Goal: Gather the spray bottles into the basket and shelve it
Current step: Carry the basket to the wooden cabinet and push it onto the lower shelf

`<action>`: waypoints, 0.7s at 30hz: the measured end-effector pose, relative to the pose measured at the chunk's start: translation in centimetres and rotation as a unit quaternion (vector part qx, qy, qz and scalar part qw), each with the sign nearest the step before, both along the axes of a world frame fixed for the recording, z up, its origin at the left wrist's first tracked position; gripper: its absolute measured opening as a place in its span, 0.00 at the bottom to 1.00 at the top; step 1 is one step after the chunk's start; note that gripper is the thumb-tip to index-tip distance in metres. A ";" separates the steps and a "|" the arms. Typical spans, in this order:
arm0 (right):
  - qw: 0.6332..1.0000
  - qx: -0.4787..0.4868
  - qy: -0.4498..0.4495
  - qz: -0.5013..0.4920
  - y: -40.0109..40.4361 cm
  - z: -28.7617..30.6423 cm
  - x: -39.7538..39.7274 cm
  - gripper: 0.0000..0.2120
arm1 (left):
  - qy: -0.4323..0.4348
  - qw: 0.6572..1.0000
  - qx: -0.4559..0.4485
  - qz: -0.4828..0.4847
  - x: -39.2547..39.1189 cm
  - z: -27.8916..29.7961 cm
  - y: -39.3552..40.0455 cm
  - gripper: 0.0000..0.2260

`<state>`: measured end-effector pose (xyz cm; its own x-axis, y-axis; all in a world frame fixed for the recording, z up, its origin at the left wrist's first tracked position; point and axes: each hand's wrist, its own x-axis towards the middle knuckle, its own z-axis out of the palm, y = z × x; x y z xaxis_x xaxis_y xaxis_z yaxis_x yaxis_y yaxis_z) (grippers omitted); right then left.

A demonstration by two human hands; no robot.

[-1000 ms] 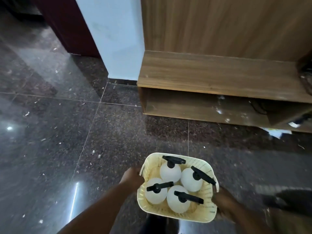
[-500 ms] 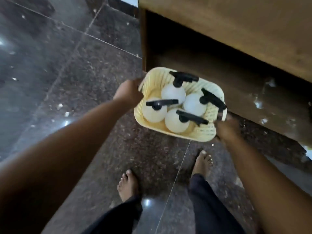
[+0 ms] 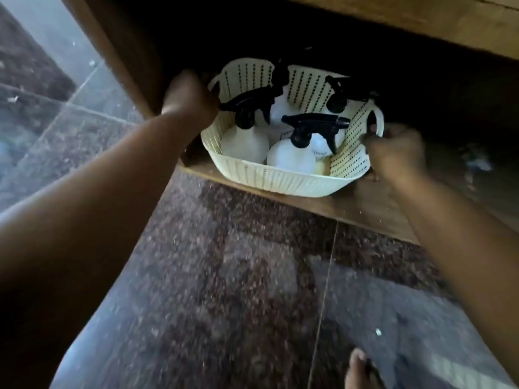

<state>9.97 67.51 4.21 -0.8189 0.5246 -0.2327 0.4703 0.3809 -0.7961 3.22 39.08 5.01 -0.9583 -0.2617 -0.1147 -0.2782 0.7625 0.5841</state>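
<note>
Fingers of the left hand (image 3: 191,98) curl around the cream basket's (image 3: 278,181) left rim, beside the cabinet's upright wooden side (image 3: 123,60); white spray bottles (image 3: 292,155) stand inside it on the low shelf board (image 3: 365,203), the right hand (image 3: 396,153) gripping its right handle, above speckled dark floor tiles (image 3: 238,276).
</note>
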 end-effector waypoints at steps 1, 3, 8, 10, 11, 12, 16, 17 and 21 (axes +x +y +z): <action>1.000 -0.005 0.020 0.003 0.2 -0.3 -0.2 0.16 | 0.005 1.000 0.002 0.013 -0.5 0.2 0.2 0.14; 0.997 0.037 0.068 -0.003 0.3 -1.5 0.0 0.26 | 0.035 0.999 -0.005 0.015 -0.8 0.3 0.7 0.13; 0.875 0.369 0.276 0.147 -4.6 -7.2 4.7 0.38 | 0.433 0.898 0.034 -0.062 5.3 -4.3 1.6 0.28; 0.792 0.498 0.265 0.232 -6.3 -10.4 6.0 0.39 | 0.408 0.886 -0.120 -0.183 8.5 -8.4 2.4 0.34; 0.765 0.537 0.253 0.249 -6.8 -11.4 6.4 0.39 | 0.360 0.894 -0.163 -0.211 9.3 -10.3 2.5 0.36; 0.751 0.558 0.244 0.255 -7.1 -11.9 6.6 0.40 | 0.332 0.898 -0.188 -0.218 9.9 -11.8 2.6 0.38; 0.731 0.598 0.229 0.237 -7.0 -12.0 6.1 0.41 | 0.375 0.869 -0.241 -0.215 9.5 -13.6 2.2 0.43; 0.726 0.606 0.220 0.239 -7.0 -12.0 5.9 0.41 | 0.381 0.865 -0.244 -0.218 9.2 -13.7 2.2 0.44; 0.716 0.624 0.162 0.267 -6.9 -11.5 4.5 0.41 | 0.319 0.869 -0.302 -0.228 7.5 -12.6 2.4 0.40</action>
